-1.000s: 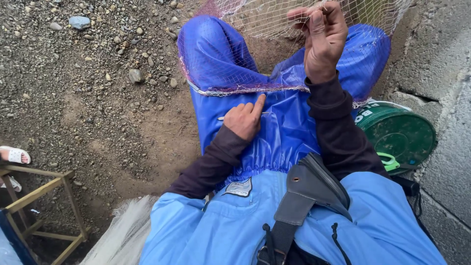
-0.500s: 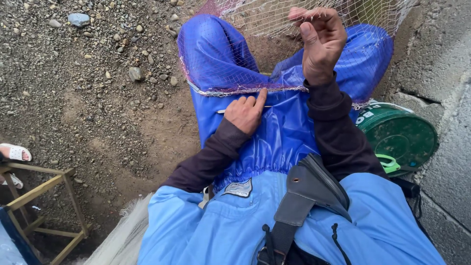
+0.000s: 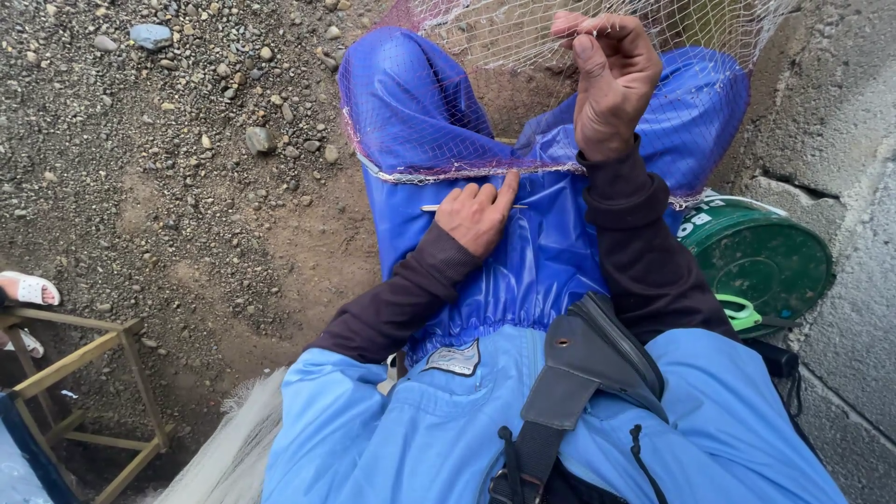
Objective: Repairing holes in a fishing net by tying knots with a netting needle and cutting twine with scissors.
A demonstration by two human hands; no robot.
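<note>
Gravel ground lies behind as a thin netting needle [image 3: 471, 207] is gripped in the left hand [image 3: 478, 217] on the blue lap while mesh of the fishing net [image 3: 485, 112] is pinched by the raised right hand [image 3: 611, 79], mending seemingly underway, with a steady pass through the held mesh probably called for.

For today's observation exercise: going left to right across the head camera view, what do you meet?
White sandal → wooden frame → grey stone → left hand holding a thin needle → right hand pinching the net → green bucket → concrete wall.
</note>
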